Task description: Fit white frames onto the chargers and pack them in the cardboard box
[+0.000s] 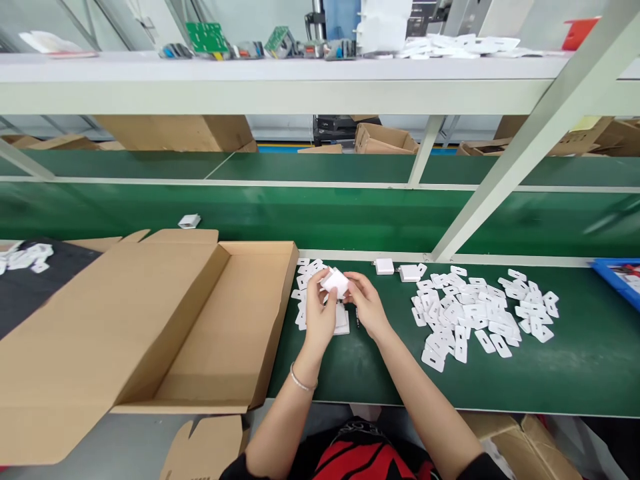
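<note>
Between my two hands, above the green table, is a small white plastic adapter-like block (335,283). My left hand (320,303) has its fingers closed around the left side of the block. Gripping the right side with thumb and fingers is my right hand (366,303). Below them on the table lie more white blocks (342,323), partly hidden by my hands. White flat plates with slots (302,293) are scattered just left of my left hand. Two white blocks with metal plugs, one a white adapter (385,267), rest beyond my right hand.
An open cardboard box (220,327) stands at the left. A large pile of white slotted plates (465,310) spreads across the table (580,360) on the right, near a blue tray (617,280). A slanted white post (520,147) and a shelf (280,97) stand ahead. The green conveyor belt (300,213) carries one white piece (189,221).
</note>
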`<state>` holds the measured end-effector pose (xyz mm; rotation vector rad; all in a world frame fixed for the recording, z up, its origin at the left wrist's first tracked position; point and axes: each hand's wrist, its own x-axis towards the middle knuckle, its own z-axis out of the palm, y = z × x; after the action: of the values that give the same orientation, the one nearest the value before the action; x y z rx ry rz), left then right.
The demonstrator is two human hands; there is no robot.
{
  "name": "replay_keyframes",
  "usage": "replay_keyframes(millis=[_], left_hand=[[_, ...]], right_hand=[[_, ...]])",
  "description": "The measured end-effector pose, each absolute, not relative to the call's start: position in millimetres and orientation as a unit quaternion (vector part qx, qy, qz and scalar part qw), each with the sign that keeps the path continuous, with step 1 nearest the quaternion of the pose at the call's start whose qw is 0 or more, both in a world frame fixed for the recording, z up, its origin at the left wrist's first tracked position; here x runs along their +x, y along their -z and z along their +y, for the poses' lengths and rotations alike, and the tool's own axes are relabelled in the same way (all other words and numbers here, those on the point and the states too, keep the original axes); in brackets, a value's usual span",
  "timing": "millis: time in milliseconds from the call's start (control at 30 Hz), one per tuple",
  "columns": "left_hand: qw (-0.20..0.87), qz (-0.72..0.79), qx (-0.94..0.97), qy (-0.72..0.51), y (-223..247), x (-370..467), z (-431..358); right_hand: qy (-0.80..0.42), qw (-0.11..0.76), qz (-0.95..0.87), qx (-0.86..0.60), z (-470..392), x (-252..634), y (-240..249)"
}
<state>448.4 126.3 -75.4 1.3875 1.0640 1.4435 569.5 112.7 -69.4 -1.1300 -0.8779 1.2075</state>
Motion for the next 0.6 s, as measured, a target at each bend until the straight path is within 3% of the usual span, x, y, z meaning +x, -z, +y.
replay_keyframes(millis=[200, 267, 467, 600], left_hand=[[0.266, 0.456, 0.590, -0.611, 81, 425, 142], [0.269, 0.456, 0.564, -0.633, 82, 421, 142], [0.563, 0.361, 0.404, -0.624, 80, 420, 145], [0.638, 0.329, 0.354, -0.600, 70, 420, 138]], right_hand=[[-0.533, 0.592, -0.377, -0.473, 144, 549, 82], [-0.538, 0.589, -0.381, -0.468, 146, 545, 84], [-0.535, 0.587, -0.410, -0.449, 145, 538, 78], [-0.520, 0.592, -0.424, -0.446, 136, 543, 70]])
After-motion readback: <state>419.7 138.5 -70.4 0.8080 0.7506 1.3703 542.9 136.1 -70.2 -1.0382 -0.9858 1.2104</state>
